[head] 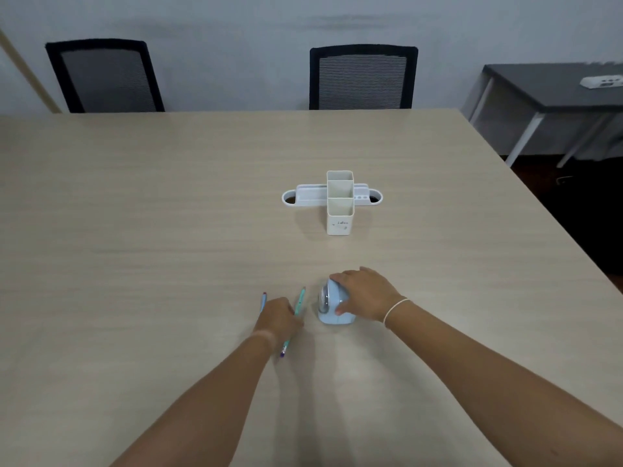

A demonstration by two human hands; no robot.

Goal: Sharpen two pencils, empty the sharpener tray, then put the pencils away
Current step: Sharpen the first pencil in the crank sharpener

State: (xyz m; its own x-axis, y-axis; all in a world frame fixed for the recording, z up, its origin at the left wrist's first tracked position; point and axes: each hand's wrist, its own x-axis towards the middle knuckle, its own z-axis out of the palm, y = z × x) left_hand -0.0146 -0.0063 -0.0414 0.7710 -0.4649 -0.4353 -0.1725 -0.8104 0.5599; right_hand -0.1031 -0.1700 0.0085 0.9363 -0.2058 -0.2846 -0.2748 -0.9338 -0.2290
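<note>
Head view: the right hand (365, 294) lies over the blue sharpener (332, 306), fingers curled round its top and thumb on its near side, steadying it on the tabletop (168, 203). The left hand (278, 316) closes on the teal pencil (297, 306); its finger grip is hidden. A second pencil (263, 299) lies just left. The holder (339, 207) stands beyond, well apart. This looks like the first sharpening starting; next, lift the pencil and aim its tip into the sharpener's front.
</note>
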